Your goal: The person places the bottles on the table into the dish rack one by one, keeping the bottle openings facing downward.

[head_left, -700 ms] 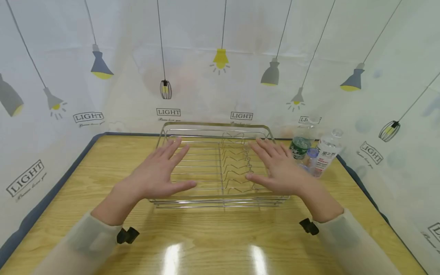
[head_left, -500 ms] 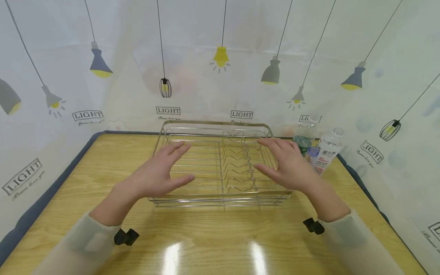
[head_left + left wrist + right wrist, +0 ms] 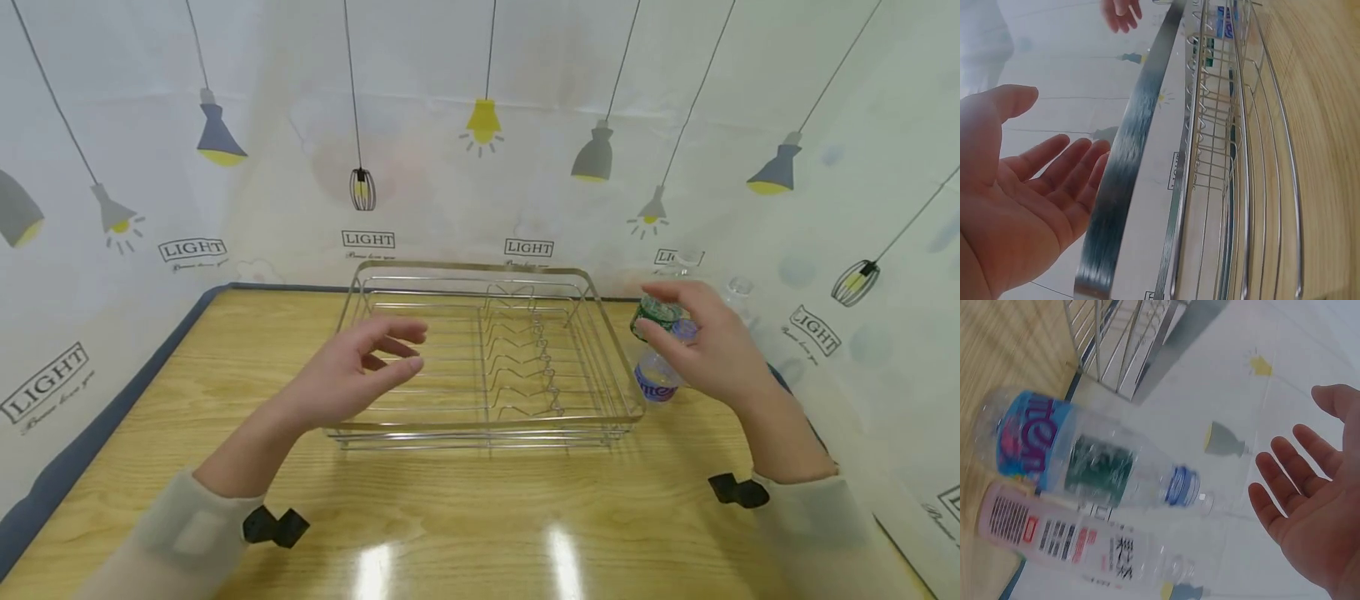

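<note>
A metal wire dish rack point(image 3: 487, 424) stands on the wooden table in the middle of the head view. My left hand point(image 3: 348, 375) hovers over its left part, fingers loosely bent and holding nothing. At the right, my right hand point(image 3: 716, 350) is above a group of clear plastic bottles, thumb and fingers apart. One bottle point(image 3: 1035, 434) has a blue and purple label and a blue cap. Behind it is a bottle with a green label point(image 3: 656, 312). A third bottle point(image 3: 1072, 540) wears a white label; my right hand mostly covers it in the head view. The right wrist view shows a gap between fingers and bottles.
The wooden table point(image 3: 420, 508) extends in front of the rack. A curtain point(image 3: 420, 100) printed with hanging lamps encloses the back and sides, meeting the table at a dark blue edge. The bottles stand close to the rack's right end.
My right hand has moved right, from over the rack to the bottles. The left hand stays over the rack's left side, its fingers now more bent.
</note>
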A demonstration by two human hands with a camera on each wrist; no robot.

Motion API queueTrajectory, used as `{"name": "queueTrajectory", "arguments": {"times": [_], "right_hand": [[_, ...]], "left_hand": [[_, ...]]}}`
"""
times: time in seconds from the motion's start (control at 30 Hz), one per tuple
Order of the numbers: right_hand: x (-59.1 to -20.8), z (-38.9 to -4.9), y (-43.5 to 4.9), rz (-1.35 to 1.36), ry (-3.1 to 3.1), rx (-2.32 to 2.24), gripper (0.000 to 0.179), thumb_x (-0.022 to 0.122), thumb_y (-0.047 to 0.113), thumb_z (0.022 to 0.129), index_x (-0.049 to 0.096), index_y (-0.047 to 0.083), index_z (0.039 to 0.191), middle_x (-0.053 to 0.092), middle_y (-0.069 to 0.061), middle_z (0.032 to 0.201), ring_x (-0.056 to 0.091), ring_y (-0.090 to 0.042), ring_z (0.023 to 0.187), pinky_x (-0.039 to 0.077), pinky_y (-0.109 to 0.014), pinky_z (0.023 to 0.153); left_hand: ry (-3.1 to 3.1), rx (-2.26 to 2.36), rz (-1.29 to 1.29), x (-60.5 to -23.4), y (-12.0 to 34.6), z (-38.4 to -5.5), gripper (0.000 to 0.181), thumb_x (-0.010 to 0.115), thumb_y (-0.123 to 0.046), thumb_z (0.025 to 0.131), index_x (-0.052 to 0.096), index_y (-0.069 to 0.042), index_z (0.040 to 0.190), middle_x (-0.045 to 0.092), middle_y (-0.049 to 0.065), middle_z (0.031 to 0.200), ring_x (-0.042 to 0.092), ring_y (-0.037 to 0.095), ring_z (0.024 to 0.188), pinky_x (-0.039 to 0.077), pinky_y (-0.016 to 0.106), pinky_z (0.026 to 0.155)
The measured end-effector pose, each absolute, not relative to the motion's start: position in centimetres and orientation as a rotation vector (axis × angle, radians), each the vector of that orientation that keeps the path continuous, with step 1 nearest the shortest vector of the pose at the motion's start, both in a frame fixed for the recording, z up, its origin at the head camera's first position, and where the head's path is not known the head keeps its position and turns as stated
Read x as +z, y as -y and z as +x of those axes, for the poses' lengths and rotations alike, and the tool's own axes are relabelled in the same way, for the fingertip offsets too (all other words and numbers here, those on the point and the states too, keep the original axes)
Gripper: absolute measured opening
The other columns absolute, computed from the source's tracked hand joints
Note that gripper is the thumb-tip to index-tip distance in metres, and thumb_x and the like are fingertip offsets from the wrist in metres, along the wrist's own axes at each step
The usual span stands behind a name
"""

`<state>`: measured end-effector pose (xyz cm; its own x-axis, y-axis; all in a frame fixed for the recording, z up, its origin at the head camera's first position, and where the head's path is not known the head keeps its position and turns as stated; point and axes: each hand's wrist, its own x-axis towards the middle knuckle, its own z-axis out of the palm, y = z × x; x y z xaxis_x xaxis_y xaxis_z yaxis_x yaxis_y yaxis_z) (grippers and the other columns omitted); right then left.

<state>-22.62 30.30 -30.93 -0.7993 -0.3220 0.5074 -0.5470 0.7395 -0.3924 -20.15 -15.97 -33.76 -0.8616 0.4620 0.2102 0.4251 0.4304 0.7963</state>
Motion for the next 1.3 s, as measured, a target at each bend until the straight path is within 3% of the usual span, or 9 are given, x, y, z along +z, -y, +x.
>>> {"name": "queueTrajectory", "arguments": {"times": [0.13, 0.3, 0.43, 0.63, 0.9, 1.0, 1.17, 1.3], "right_hand": [[-30.9, -22.5, -32.5, 0.545, 2.608, 0.8, 0.056, 0.073, 0.019, 0.107, 0.055, 0.008, 0.158, 0.058, -0.02, 0.153, 0.054, -0.041, 0.14, 0.042, -0.044, 0.11], [-31.4, -22.7, -34.4, 0.445, 2.744, 0.854, 0.07, 0.074, 0.029, 0.107, 0.043, 0.004, 0.165, 0.05, -0.026, 0.16, 0.05, -0.048, 0.141, 0.042, -0.066, 0.112], [-32.1, -23.0, -35.2, 0.393, 2.856, 0.931, 0.084, 0.074, 0.036, 0.106, 0.032, 0.002, 0.17, 0.041, -0.031, 0.165, 0.045, -0.056, 0.144, 0.041, -0.076, 0.113], [-34.0, -24.0, -36.1, 0.308, 2.948, 0.97, 0.101, 0.076, 0.043, 0.105, 0.017, -0.002, 0.173, 0.036, -0.035, 0.167, 0.044, -0.058, 0.145, 0.044, -0.075, 0.113], [-35.9, -24.5, -37.1, 0.278, 2.993, 1.054, 0.106, 0.072, 0.047, 0.107, 0.005, -0.001, 0.174, 0.033, -0.036, 0.167, 0.044, -0.059, 0.148, 0.048, -0.074, 0.112], [-36.4, -24.4, -37.0, 0.282, 2.992, 1.062, 0.101, 0.071, 0.046, 0.108, 0.01, -0.003, 0.172, 0.037, -0.037, 0.164, 0.046, -0.059, 0.146, 0.049, -0.073, 0.112], [-37.0, -24.4, -36.9, 0.282, 2.981, 1.059, 0.083, 0.072, 0.042, 0.108, 0.032, -0.01, 0.158, 0.049, -0.037, 0.152, 0.053, -0.061, 0.141, 0.053, -0.071, 0.109], [-37.4, -24.4, -36.9, 0.256, 2.998, 1.067, 0.078, 0.071, 0.042, 0.108, 0.035, -0.01, 0.154, 0.05, -0.037, 0.152, 0.054, -0.061, 0.14, 0.054, -0.068, 0.109]], "left_hand": [[-2.544, 1.52, 0.805, -33.8, 15.9, -19.8, 0.045, 0.069, -0.026, 0.111, 0.061, -0.018, 0.154, 0.067, 0.005, 0.147, 0.068, 0.026, 0.129, 0.061, 0.04, 0.1], [-2.5, 1.554, 0.815, -33.9, 15.4, -19.4, 0.044, 0.07, -0.026, 0.11, 0.063, -0.018, 0.152, 0.069, 0.006, 0.143, 0.07, 0.026, 0.125, 0.062, 0.034, 0.096], [-2.49, 1.544, 0.817, -34.1, 15.1, -19.1, 0.045, 0.07, -0.026, 0.11, 0.062, -0.018, 0.153, 0.07, 0.005, 0.143, 0.07, 0.025, 0.125, 0.062, 0.034, 0.094], [-2.475, 1.554, 0.8, -34.3, 15.1, -18.8, 0.045, 0.068, -0.024, 0.111, 0.061, -0.017, 0.154, 0.069, 0.007, 0.143, 0.069, 0.026, 0.125, 0.062, 0.033, 0.096], [-2.47, 1.557, 0.823, -34.3, 15.1, -18.7, 0.044, 0.067, -0.022, 0.111, 0.061, -0.016, 0.154, 0.07, 0.007, 0.142, 0.07, 0.026, 0.125, 0.063, 0.033, 0.096], [-2.464, 1.566, 0.827, -34.3, 15.1, -18.6, 0.043, 0.067, -0.022, 0.111, 0.061, -0.016, 0.154, 0.07, 0.008, 0.141, 0.07, 0.026, 0.124, 0.063, 0.034, 0.096], [-2.447, 1.588, 0.825, -34.2, 15.1, -18.6, 0.042, 0.067, -0.021, 0.111, 0.062, -0.016, 0.153, 0.07, 0.008, 0.14, 0.071, 0.031, 0.124, 0.063, 0.034, 0.096], [-2.43, 1.596, 0.844, -34.1, 15.0, -18.6, 0.041, 0.066, -0.018, 0.111, 0.062, -0.013, 0.152, 0.071, 0.01, 0.138, 0.073, 0.031, 0.122, 0.064, 0.034, 0.095]]}}
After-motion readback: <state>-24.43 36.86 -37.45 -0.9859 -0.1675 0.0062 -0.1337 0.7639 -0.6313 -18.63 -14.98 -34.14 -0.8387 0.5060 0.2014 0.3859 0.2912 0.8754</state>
